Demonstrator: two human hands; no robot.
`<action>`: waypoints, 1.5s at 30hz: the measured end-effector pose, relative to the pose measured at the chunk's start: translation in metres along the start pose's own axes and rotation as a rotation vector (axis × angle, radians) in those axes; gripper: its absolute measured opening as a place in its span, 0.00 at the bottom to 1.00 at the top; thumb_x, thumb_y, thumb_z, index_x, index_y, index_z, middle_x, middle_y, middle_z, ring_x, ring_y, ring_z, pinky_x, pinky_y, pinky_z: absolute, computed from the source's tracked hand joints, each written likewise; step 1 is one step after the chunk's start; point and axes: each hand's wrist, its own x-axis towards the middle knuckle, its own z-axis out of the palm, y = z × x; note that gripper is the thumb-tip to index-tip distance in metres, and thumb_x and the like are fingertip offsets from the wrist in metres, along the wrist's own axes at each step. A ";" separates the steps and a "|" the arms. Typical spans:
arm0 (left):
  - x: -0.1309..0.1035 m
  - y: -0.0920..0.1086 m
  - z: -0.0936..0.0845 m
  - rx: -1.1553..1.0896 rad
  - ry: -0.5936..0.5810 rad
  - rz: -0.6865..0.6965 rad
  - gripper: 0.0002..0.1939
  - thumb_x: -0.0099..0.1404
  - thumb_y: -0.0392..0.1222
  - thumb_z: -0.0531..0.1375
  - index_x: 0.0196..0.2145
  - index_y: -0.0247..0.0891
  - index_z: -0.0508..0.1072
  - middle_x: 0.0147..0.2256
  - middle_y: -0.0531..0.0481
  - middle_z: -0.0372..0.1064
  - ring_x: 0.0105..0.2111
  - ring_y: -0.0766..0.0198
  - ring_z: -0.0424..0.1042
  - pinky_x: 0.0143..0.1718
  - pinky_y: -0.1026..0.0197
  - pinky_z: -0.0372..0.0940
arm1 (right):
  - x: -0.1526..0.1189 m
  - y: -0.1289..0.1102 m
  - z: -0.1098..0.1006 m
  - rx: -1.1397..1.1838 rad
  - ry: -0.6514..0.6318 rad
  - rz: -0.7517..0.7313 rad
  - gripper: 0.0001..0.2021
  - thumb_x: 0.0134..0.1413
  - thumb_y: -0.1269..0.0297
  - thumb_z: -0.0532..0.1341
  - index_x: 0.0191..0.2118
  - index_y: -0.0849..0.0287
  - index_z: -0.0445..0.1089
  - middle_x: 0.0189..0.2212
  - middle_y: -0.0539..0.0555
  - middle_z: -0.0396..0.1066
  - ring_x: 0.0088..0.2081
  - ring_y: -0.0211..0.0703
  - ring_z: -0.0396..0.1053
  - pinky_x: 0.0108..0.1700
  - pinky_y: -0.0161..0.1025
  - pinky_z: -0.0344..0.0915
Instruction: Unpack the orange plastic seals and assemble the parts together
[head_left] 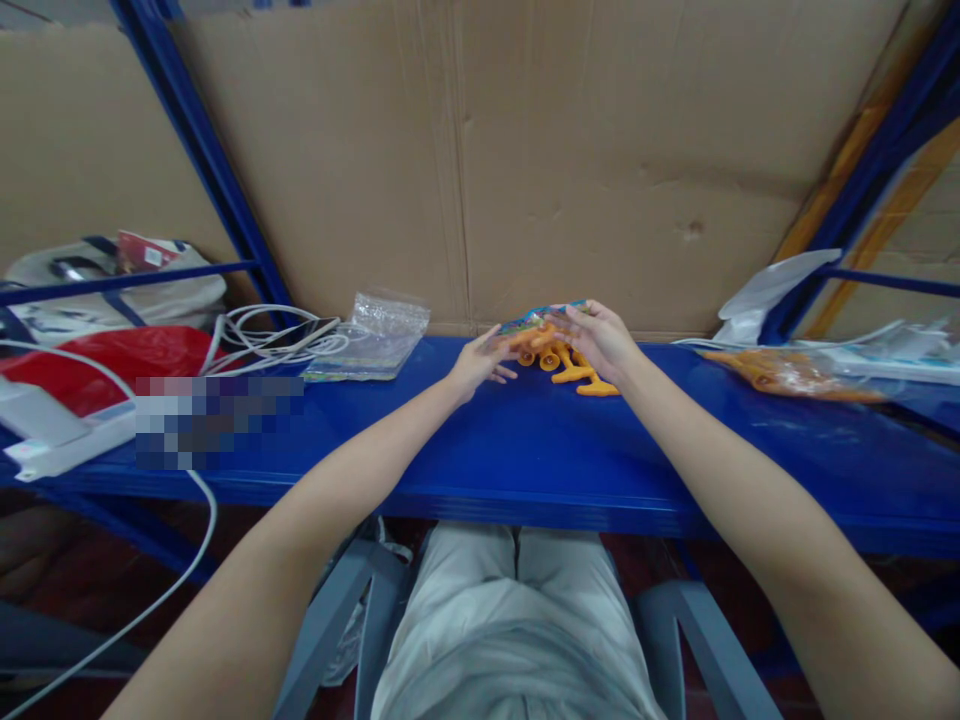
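Note:
A clear plastic bag [544, 313] with blue and green print on it is stretched between my two hands, above the back half of the blue table. My left hand [478, 364] grips its left end, the fingers bent underneath. The right end is pinched by my right hand [598, 335] between thumb and fingers. Orange shows at the bag, but I cannot tell whether it lies inside or behind the film. Just below and behind the hands lie several orange T-shaped plastic handles [577, 372], partly covered by the hands and bag.
Flat clear bags [367, 345] and coiled white cables [277, 335] lie left on the blue table [517, 460], near a red bag [135, 360]. To the right is a bag of orange pieces [787, 372]. Cardboard [585, 150] stands behind, with blue posts [217, 170] framing it.

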 end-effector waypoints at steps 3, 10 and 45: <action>0.001 -0.005 -0.001 0.069 -0.032 -0.083 0.26 0.76 0.51 0.56 0.67 0.42 0.65 0.49 0.38 0.80 0.28 0.66 0.81 0.27 0.69 0.71 | -0.002 0.000 0.002 0.005 -0.014 0.036 0.15 0.59 0.52 0.66 0.32 0.53 0.63 0.42 0.52 0.80 0.48 0.46 0.79 0.49 0.48 0.76; 0.001 0.001 -0.002 0.008 0.036 0.004 0.22 0.78 0.48 0.53 0.63 0.37 0.71 0.41 0.40 0.82 0.23 0.69 0.77 0.27 0.69 0.70 | -0.011 -0.004 0.013 0.117 -0.033 0.129 0.15 0.47 0.58 0.75 0.35 0.54 0.71 0.35 0.52 0.81 0.39 0.47 0.81 0.51 0.51 0.78; 0.005 0.004 -0.006 0.107 0.165 0.132 0.21 0.76 0.45 0.56 0.60 0.29 0.72 0.19 0.53 0.72 0.09 0.73 0.58 0.13 0.70 0.54 | -0.007 0.002 0.007 0.019 0.105 0.082 0.20 0.47 0.45 0.73 0.35 0.56 0.76 0.38 0.56 0.81 0.47 0.50 0.79 0.48 0.46 0.76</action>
